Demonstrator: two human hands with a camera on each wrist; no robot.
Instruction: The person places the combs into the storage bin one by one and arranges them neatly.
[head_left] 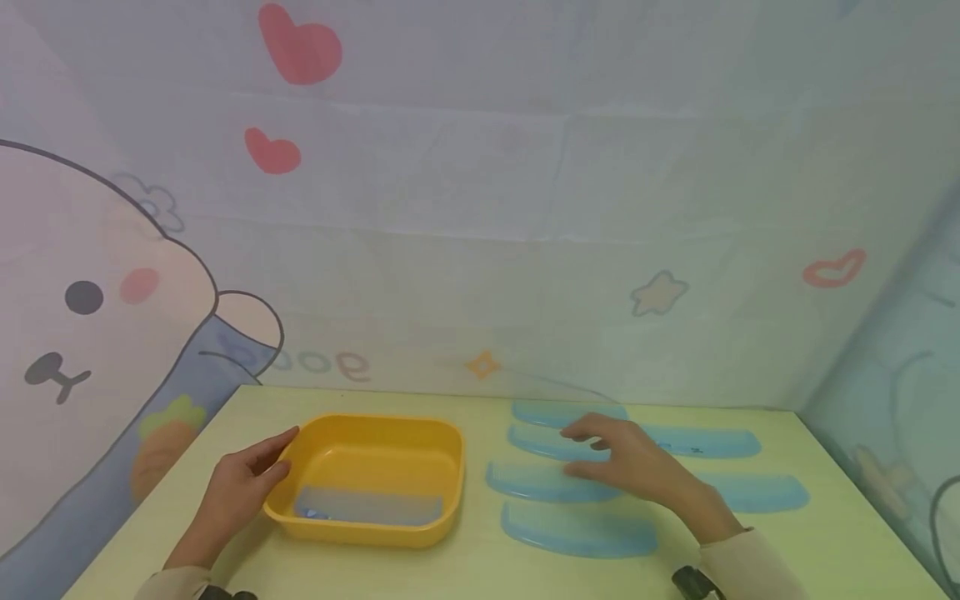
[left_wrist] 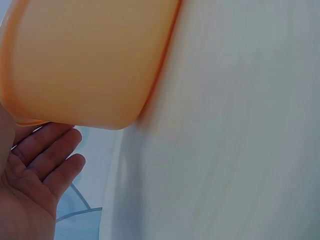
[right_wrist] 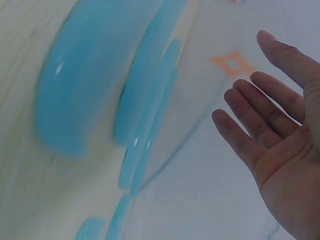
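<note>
A yellow plastic tray (head_left: 375, 537) stands on the left part of the table, and one blue comb (head_left: 382, 507) lies inside along its near side. My left hand (head_left: 238, 490) touches the tray's left rim, fingers near the far corner and thumb lower down; in the left wrist view the fingers (left_wrist: 55, 155) extend loosely beside the orange-looking tray wall (left_wrist: 85, 70). Several blue combs lie in two columns on the right, among them a near comb (head_left: 577, 533) and a far comb (head_left: 566, 413). Over them hovers my right hand (head_left: 637, 460), holding nothing, fingers spread from the thumb.
The pale yellow tabletop (head_left: 420, 575) ends at a printed cloth (head_left: 465, 292) hanging behind it. More combs, a right-hand comb (head_left: 765, 493) and a farther comb (head_left: 708, 442), lie partly behind my right forearm. A dark cable (head_left: 936, 525) hangs at the right edge.
</note>
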